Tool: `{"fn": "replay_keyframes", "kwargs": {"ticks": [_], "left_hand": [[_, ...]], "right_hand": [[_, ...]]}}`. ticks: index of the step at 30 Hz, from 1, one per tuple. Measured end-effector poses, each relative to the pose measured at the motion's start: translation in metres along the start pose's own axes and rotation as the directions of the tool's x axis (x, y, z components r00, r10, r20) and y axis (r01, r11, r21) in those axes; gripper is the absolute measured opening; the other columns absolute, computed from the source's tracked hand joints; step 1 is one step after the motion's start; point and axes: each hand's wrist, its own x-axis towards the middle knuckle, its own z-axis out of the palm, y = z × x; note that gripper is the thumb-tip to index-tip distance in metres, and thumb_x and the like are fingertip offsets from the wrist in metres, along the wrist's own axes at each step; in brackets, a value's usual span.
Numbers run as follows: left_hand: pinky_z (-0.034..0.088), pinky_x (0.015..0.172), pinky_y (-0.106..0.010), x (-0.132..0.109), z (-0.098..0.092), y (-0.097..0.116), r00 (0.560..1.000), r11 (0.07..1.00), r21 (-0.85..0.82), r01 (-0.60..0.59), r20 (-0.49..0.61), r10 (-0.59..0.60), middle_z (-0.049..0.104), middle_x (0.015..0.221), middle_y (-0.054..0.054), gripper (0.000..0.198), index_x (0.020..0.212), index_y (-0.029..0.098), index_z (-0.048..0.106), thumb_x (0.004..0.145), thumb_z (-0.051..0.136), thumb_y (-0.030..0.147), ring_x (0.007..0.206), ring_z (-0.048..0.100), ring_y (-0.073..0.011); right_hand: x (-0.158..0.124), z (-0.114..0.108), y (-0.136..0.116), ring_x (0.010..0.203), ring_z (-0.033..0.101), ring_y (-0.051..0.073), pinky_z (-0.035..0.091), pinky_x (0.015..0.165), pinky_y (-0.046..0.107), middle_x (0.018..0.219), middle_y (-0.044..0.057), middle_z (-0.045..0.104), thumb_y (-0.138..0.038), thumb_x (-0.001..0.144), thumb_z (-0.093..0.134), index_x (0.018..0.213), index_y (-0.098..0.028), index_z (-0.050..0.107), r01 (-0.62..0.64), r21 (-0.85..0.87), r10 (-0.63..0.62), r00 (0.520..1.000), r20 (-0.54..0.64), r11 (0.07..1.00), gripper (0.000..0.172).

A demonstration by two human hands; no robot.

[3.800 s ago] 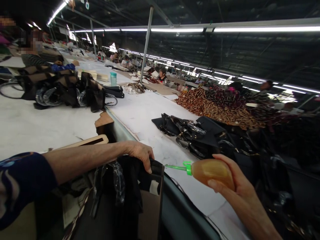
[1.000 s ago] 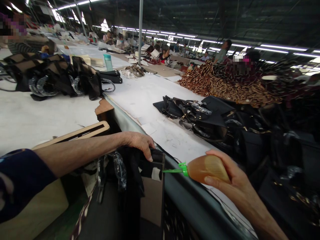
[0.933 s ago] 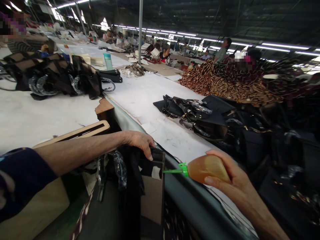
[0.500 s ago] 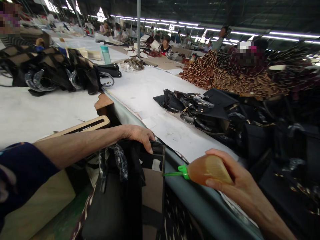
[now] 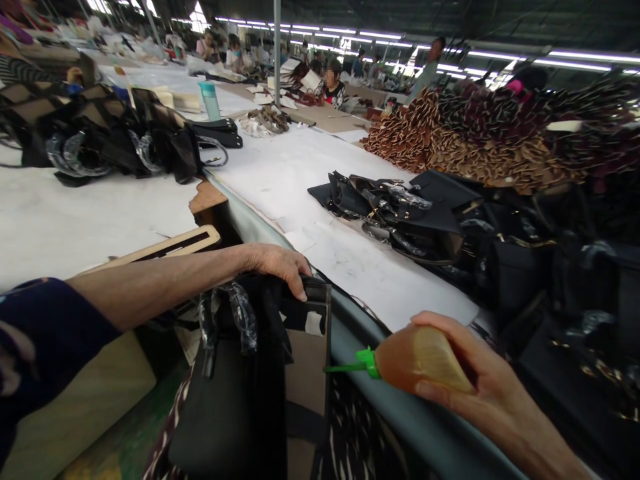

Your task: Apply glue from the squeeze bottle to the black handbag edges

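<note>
My left hand (image 5: 280, 263) grips the top edge of a black bag (image 5: 250, 373) that stands upright below the table edge; its fingers curl over the rim. Plastic-wrapped handles hang beside the hand. My right hand (image 5: 480, 387) is wrapped round an amber squeeze bottle (image 5: 420, 360) with a green nozzle (image 5: 350, 366). The nozzle points left at the bag's brown side panel (image 5: 305, 387), close to its edge.
A long white table (image 5: 280, 180) runs away from me. Black bags (image 5: 400, 213) lie on it to the right, more bags (image 5: 100, 133) far left. Brown leather pieces (image 5: 475, 140) are heaped at the back. A teal cup (image 5: 209, 100) stands far off. Other people work at distant tables.
The bottle and my right hand have sunk lower along the bag's side panel. My left hand keeps its grip on the bag. The view has tilted down a little.
</note>
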Motion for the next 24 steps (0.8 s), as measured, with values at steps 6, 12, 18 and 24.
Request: {"fn": "replay_keyframes", "kwargs": {"ticks": [6,12,18,24], "left_hand": [[0.055,0.060,-0.030,-0.001,0.001,0.002,1.000,0.999,-0.034,-0.005,0.010,0.006,0.071,0.072,-0.005,0.029,0.084,0.013,0.070,0.058,0.072,0.028,0.063,0.065,-0.0206],[0.055,0.061,-0.030,-0.004,0.002,0.005,1.000,1.000,-0.001,-0.003,-0.010,0.003,0.072,0.077,-0.006,0.031,0.085,0.012,0.070,0.058,0.072,0.029,0.067,0.066,-0.0217],[0.055,0.061,-0.029,-0.005,-0.005,0.005,1.000,1.000,0.003,-0.015,-0.018,0.015,0.072,0.076,-0.005,0.034,0.088,0.013,0.070,0.059,0.073,0.030,0.064,0.064,-0.0190],[0.053,0.064,-0.029,-0.028,-0.011,0.028,0.992,0.999,0.021,-0.029,-0.120,0.031,0.070,0.074,-0.004,0.033,0.086,0.014,0.071,0.058,0.073,0.032,0.064,0.063,-0.0183]], "right_hand": [[-0.007,0.003,-0.001,0.087,0.066,0.030,0.057,0.074,0.033,0.101,0.004,0.070,-0.059,0.057,0.074,0.106,-0.029,0.066,0.025,-0.029,-0.025,0.999,0.025,0.999,0.058],[-0.015,0.005,0.009,0.087,0.067,0.030,0.057,0.073,0.034,0.103,0.003,0.070,-0.056,0.057,0.076,0.107,-0.031,0.068,0.061,-0.031,-0.060,0.998,0.022,0.998,0.056],[-0.015,0.005,0.007,0.092,0.065,0.030,0.056,0.078,0.034,0.105,0.004,0.069,-0.054,0.057,0.076,0.108,-0.030,0.067,0.009,-0.017,-0.008,0.999,0.054,1.000,0.057],[-0.009,0.010,0.008,0.092,0.065,0.030,0.054,0.081,0.032,0.105,0.004,0.068,-0.051,0.055,0.076,0.114,-0.027,0.061,-0.082,0.183,0.066,0.994,0.092,0.980,0.065]]}}
